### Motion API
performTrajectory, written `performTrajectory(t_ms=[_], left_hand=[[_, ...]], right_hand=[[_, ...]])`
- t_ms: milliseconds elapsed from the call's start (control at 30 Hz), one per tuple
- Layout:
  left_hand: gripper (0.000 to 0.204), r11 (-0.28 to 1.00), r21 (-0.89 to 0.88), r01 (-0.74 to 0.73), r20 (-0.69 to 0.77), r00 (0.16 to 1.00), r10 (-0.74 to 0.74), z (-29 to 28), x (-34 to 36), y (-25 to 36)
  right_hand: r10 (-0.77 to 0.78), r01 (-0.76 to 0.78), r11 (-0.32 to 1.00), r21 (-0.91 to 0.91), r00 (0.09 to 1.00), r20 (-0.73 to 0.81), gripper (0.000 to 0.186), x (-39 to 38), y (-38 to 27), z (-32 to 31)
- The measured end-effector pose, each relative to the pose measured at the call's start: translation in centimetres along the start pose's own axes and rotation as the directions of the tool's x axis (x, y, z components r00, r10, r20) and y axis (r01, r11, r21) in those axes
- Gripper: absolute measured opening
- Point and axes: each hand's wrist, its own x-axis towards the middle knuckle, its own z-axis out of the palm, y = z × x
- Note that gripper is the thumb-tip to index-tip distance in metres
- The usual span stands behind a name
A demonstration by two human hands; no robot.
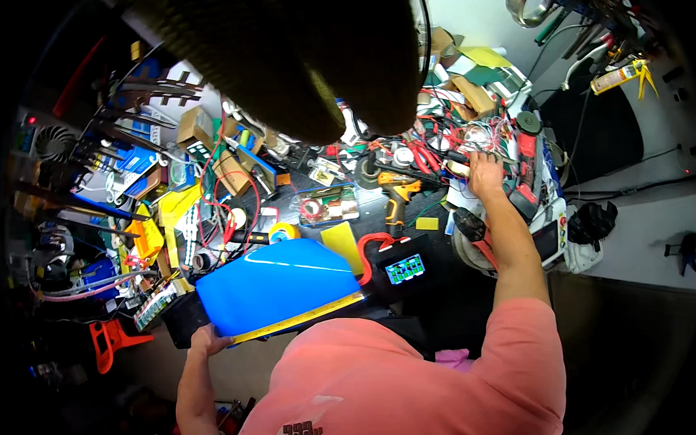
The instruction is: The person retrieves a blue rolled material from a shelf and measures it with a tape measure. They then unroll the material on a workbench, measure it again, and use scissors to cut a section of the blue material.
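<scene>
Cluttered workbench [379, 207]: wires [473, 137], glue gun [399, 192].

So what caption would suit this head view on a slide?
Left hand grips a blue pack; right hand reaches into tangled wires on a cluttered bench.

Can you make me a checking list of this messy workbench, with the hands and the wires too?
Surface: dark workbench, almost fully covered.
Job's things: big blue pack with a yellow strip, black end with lit small screen.
Clutter: orange drill, tape rolls, cardboard boxes, yellow pads.
Hands: left hand grips the pack's near edge; right hand reaches into the tangle, grasp unclear.
Cables: red wires everywhere.
Surroundings: tools hang on the wall; small fan.
</scene>
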Motion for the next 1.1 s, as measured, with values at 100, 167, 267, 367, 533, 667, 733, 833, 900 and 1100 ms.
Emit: performTrajectory(t_ms=[100, 167, 267, 367, 533, 667, 733, 833, 900, 1100], left_hand=[[0.074, 1.000, 0.018, 0.001, 0.000, 1.000, -0.001, 0.9, 0.5, -0.2], [0.074, 0.999, 0.030, 0.013, -0.017, 1.000, -0.012, 1.5, 0.4, -0.6], [0.071, 1.000, 0.012, -0.017, -0.076, 0.997, 0.018, 2.0, 0.9, -1.1], [0.072, 1.000, 0.010, 0.002, -0.052, 0.999, -0.001, 1.9, 0.9, -0.9], [0.070, 0.999, -0.019, -0.029, -0.065, 0.998, 0.027, 0.6, 0.1, 0.1], [0.067, 1.000, -0.011, -0.025, -0.062, 0.998, 0.025, 2.3, 1.5, -1.8], [0.068, 1.000, -0.009, -0.025, -0.057, 0.998, 0.024, 1.2, 1.5, -1.0], [0.070, 1.000, 0.005, -0.011, -0.042, 0.999, 0.011, 1.8, 1.7, -1.2], [0.072, 1.000, -0.010, 0.005, -0.032, 0.999, -0.005, 1.6, 1.8, -1.5], [0.076, 1.000, 0.005, -0.002, -0.021, 1.000, 0.002, 2.4, 2.5, -2.0]], right_hand=[[-0.023, 0.025, 0.999, 0.047, 0.999, -0.045, 0.047, 0.2, 1.0, 0.6], [-0.007, 0.008, 0.997, 0.073, 1.000, -0.023, 0.038, 0.0, 1.2, -1.6], [0.107, -0.115, 0.981, 0.158, 0.992, 0.061, 0.039, 0.2, 4.0, -3.6], [0.289, -0.286, 0.888, 0.360, 0.956, 0.045, 0.052, -0.1, 6.9, -7.5], [0.374, -0.318, 0.849, 0.422, 0.926, -0.054, 0.059, 0.3, 11.5, -7.5], [0.265, -0.234, 0.914, 0.330, 0.963, -0.052, 0.054, -0.7, 8.3, -8.1], [0.198, -0.185, 0.945, 0.271, 0.980, -0.021, 0.054, -0.8, 6.6, -5.2], [0.079, -0.023, 0.978, 0.205, 0.960, -0.270, 0.050, -2.0, 2.8, -1.2], [0.122, -0.087, 0.983, 0.162, 0.968, -0.220, 0.042, -2.6, 0.6, -0.4], [0.207, -0.163, 0.935, 0.316, 0.972, -0.111, 0.043, -4.4, -3.3, -1.0]])
